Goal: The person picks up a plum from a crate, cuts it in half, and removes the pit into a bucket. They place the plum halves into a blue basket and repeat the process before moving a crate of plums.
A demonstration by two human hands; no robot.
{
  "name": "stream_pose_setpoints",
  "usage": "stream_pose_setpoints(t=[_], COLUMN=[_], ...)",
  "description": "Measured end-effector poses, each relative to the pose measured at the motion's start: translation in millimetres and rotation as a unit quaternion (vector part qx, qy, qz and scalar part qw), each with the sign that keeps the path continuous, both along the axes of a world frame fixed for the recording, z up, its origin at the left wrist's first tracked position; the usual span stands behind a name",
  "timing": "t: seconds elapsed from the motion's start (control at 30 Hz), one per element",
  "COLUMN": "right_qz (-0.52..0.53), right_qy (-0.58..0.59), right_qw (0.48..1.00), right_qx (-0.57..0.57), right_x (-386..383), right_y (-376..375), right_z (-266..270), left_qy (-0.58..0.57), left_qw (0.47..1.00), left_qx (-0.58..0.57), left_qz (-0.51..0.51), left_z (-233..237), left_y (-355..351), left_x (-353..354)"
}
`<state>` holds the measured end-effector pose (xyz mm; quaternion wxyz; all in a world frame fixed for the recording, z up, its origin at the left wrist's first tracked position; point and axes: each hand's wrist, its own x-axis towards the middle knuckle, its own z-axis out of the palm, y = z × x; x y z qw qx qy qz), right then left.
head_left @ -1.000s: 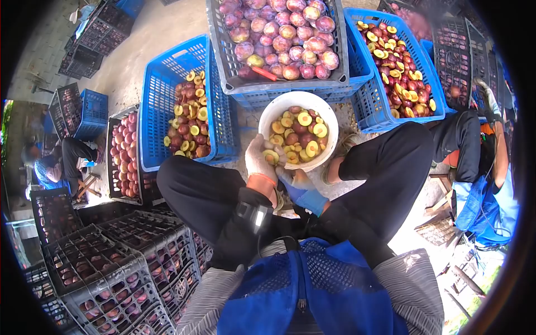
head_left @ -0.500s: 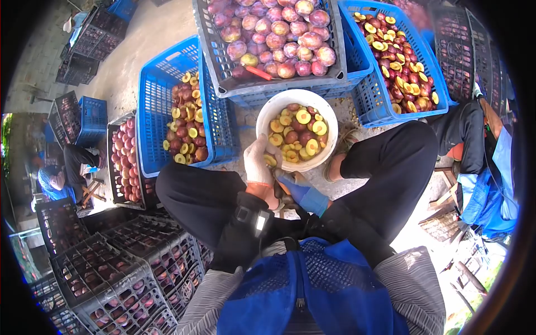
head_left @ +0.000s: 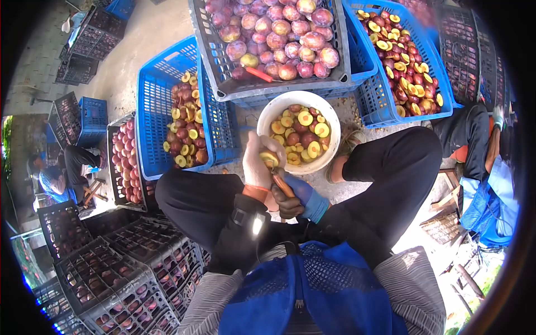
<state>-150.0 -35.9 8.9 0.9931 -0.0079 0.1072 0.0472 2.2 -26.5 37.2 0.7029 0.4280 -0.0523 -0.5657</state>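
Observation:
In its white glove, my left hand point(head_left: 257, 163) is closed around a cut plum point(head_left: 269, 160), whose yellow flesh faces up. My right hand point(head_left: 298, 198), in a blue and dark glove, grips a knife-like tool point(head_left: 283, 185) by its orange-brown handle. The tool's front end points at the plum; its blade is hidden. Both hands are close together above my lap, at the near rim of a white bucket point(head_left: 335, 125). Inside the bucket are cut plum pieces point(head_left: 306, 118) with yellow faces and dark red skins.
A dark crate of whole plums point(head_left: 276, 42) stands beyond the bucket, with a red-handled tool point(head_left: 259, 74) on its near edge. Blue crates point(head_left: 146, 111) point(head_left: 368, 106) of halved plums flank it. Black crates point(head_left: 106, 273) are stacked at left. Other people point(head_left: 56, 181) point(head_left: 474, 145) sit at both sides.
My hands have turned and risen slightly, so the plum's cut face and the tool's handle show more. The view has shifted a little. At right, the other person's arm has moved.

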Motion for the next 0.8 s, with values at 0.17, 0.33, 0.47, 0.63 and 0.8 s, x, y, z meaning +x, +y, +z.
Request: stream_pose_setpoints(t=[0.17, 0.33, 0.47, 0.63, 0.8], right_qz=[-0.133, -0.230, -0.238, -0.300, -0.334], right_qy=[0.030, 0.339, 0.395, 0.431, 0.415], right_qw=[0.990, 0.905, 0.873, 0.840, 0.836], right_qx=[0.018, -0.112, -0.160, -0.140, -0.130], right_x=[9.8, 12.9, 8.2, -6.2, -12.3], right_y=[-27.9, -30.1, -18.5, -21.9, -27.8], right_z=[-9.3, -6.8, -3.6, -19.5, -1.7], left_qy=[0.123, -0.474, -0.483, -0.419, -0.861], left_qw=[0.983, 0.877, 0.870, 0.902, 0.398], left_qx=[0.053, 0.077, 0.091, 0.064, 0.311], left_qz=[0.127, 0.024, 0.017, 0.085, 0.054], left_z=[-18.5, -34.9, -28.1, 4.0, 61.0], left_y=[-18.0, -17.1, -35.6, -43.7, -6.4], left_x=[21.8, 28.7, 4.8, 32.1, 113.7])
